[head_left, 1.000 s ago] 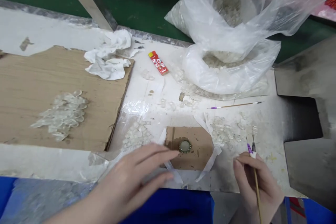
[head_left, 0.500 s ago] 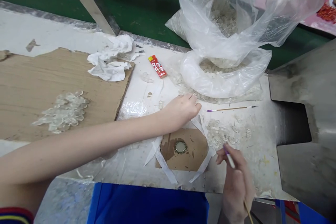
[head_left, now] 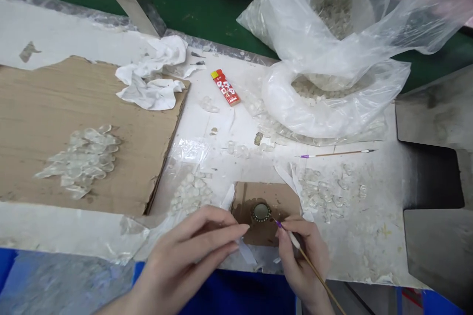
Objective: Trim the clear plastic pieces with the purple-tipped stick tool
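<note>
My right hand (head_left: 305, 258) grips a thin paintbrush (head_left: 312, 267) with a purple and white ferrule. Its tip reaches the beaded edge of a small round ornament (head_left: 261, 212), which has a pale centre and a dark rim. The ornament lies on a small stained cardboard piece (head_left: 244, 197) with white tape strips around it. At the left of this cardboard, my left hand (head_left: 195, 251) has its fingers stretched out, with nothing visible in them. Its fingertips are near the cardboard's left edge and do not touch the ornament.
Clear drop-shaped pieces (head_left: 86, 155) are heaped on a large cardboard sheet (head_left: 40, 103). Pale pieces (head_left: 192, 192) and clear ones (head_left: 325, 189) lie nearby. Behind are a red lighter (head_left: 226, 88), crumpled tissue (head_left: 158, 93), a second brush (head_left: 332, 154) and plastic bags (head_left: 295, 108).
My left hand has come back from near the bags to the left of the small cardboard. My right hand has brought the brush leftward, its tip now at the ornament's edge.
</note>
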Motion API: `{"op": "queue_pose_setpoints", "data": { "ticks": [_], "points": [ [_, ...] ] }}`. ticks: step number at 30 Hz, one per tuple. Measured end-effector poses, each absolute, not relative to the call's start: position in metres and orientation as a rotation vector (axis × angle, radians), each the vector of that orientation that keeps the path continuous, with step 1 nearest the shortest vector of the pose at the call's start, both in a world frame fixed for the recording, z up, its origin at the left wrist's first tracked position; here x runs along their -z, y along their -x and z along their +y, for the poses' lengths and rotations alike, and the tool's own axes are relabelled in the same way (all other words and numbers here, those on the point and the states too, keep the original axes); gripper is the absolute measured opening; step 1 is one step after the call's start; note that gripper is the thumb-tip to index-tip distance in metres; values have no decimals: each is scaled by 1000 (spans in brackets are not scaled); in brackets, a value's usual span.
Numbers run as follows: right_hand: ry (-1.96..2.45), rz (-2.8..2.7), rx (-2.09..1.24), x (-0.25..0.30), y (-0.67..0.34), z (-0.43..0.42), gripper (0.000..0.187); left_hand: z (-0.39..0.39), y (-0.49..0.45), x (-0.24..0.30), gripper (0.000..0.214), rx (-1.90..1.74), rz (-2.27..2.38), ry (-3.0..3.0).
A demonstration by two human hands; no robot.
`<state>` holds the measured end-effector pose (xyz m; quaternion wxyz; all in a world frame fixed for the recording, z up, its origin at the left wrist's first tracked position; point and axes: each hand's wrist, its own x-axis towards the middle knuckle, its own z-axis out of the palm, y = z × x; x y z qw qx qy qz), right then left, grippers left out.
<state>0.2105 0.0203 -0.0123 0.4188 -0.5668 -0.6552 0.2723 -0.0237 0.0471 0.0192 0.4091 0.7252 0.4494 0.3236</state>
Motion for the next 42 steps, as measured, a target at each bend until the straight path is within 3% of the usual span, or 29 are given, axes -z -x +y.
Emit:
{"op": "queue_pose_setpoints", "data": {
  "ticks": [8, 18, 23, 31, 36, 42],
  "points": [
    [1353, -1815, -610, 11, -202, 32, 33, 34, 4, -10, 41, -926, 1212, -1365],
    [1325, -1819, -592, 14, -200, 33, 32, 24, -7, 0, 38, -1061, 1162, -1038],
    [1307, -1735, -671, 16, -203, 33, 32, 28, -8, -2, 34, -968, 1125, -1168],
    [1235, -1316, -918, 0, -195, 17, 8, 30, -14, -4, 34, -998, 1125, -1172],
    [1153, -1207, -1040, -8, -186, 16, 7, 37, -13, -13, 28, -952, 1062, -1017],
    [1107, -1129, -1150, -8, -188, 16, 8, 39, -13, -13, 38, -996, 1035, -984]
  ]
}}
